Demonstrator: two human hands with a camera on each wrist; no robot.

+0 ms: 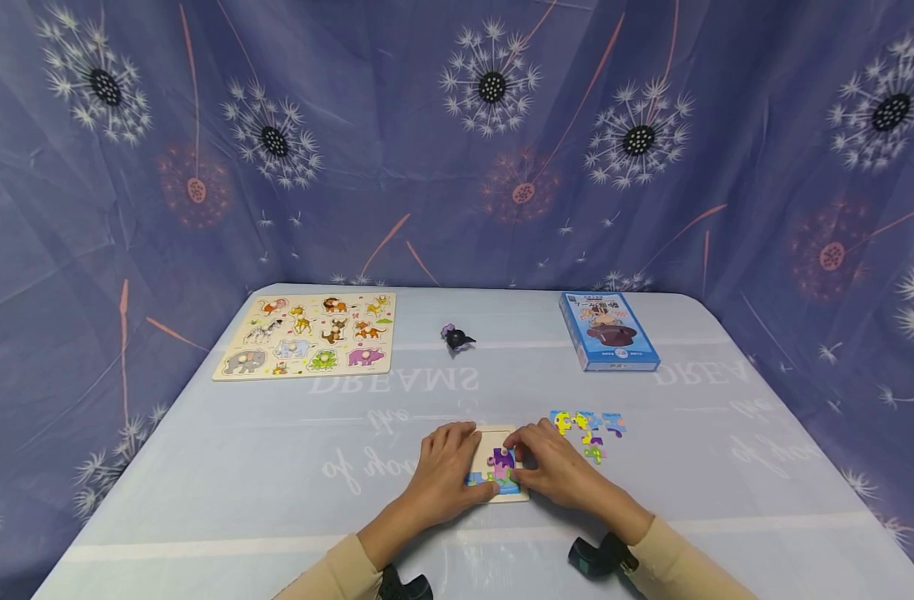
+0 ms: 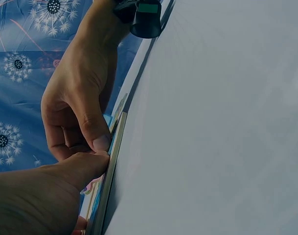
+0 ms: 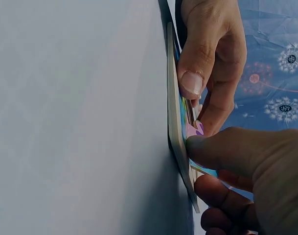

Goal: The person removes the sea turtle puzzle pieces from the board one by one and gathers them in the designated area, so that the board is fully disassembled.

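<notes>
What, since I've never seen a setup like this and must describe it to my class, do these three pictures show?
There is no robot: these are a person's bare left hand and right hand. The wide picture comes from the head, looking forward and down; the two close ones come from wrist cameras, one per hand. On the pale table lie an animal board, a blue box, a small dark object and loose puzzle pieces. The left hand holds a small, partly filled puzzle tray. The right hand is at its right side, by a purple piece; whether it grips that is unclear.
</notes>
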